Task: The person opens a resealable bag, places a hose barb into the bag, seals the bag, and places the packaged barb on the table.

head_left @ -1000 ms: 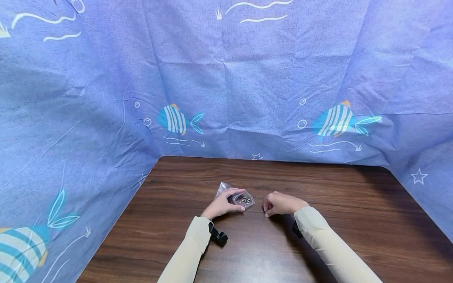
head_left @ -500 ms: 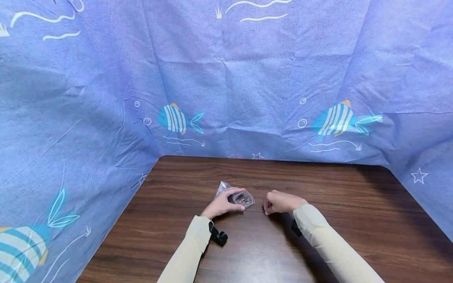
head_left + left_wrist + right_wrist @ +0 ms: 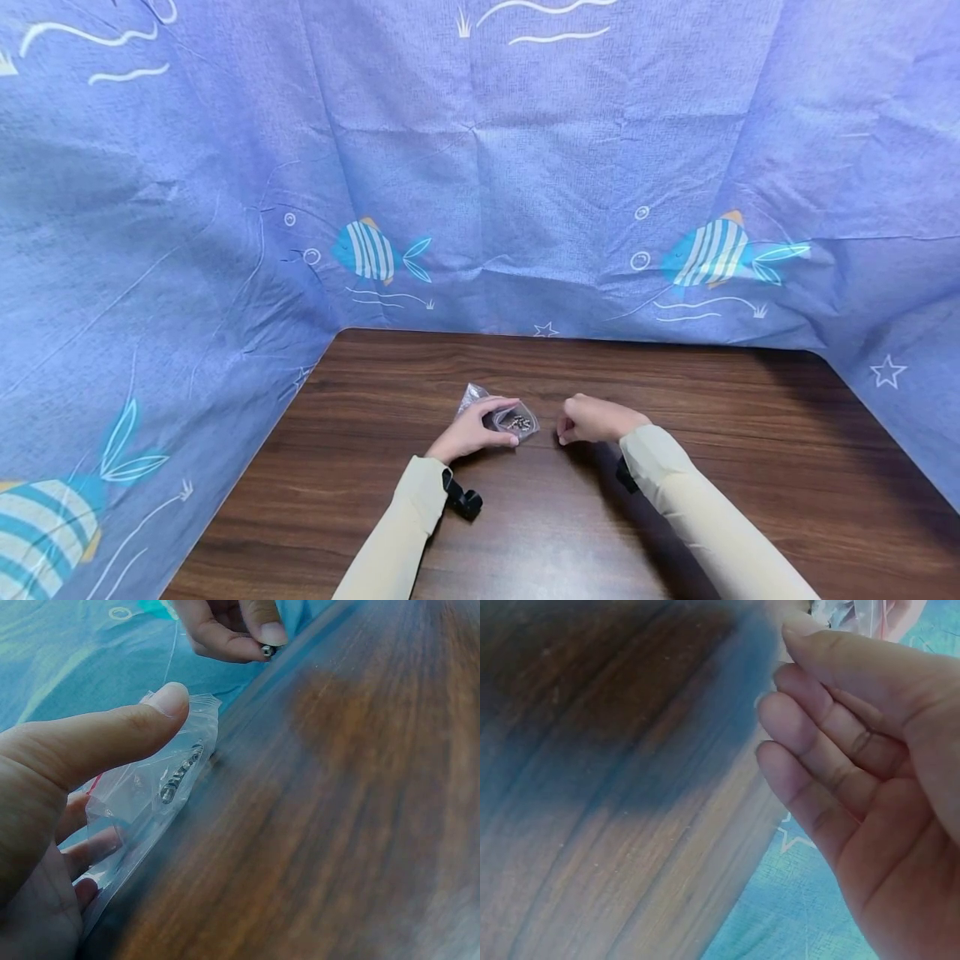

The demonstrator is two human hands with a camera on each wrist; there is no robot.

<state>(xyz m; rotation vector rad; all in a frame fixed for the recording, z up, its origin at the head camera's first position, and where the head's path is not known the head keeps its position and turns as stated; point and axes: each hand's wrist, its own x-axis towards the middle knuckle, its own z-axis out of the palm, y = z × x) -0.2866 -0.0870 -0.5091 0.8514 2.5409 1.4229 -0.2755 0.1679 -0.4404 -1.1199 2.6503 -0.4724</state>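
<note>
A clear zip bag (image 3: 517,423) with a red line at its mouth lies on the table, several small shiny metal pieces (image 3: 180,776) gathered inside it. My left hand (image 3: 480,429) holds this bag, with the thumb along one side and the fingers curled behind it in the left wrist view. To the bag's right, my right hand (image 3: 592,418) is just over the table, its thumb and index finger pinching a small metal piece (image 3: 268,651) with a round hole in its end. In the right wrist view, the other fingers (image 3: 802,780) are bent and that piece is hidden.
Another crinkled clear plastic bag (image 3: 472,393) shows behind my left hand. The brown wood table (image 3: 360,500) meets a blue fish-print cloth (image 3: 540,208) along its back and sides. A black wrist camera (image 3: 467,503) sits by the left cuff.
My right hand has risen slightly and shifted a little away from me, with the small metal piece pinched. The left hand and the bag have stayed in place.
</note>
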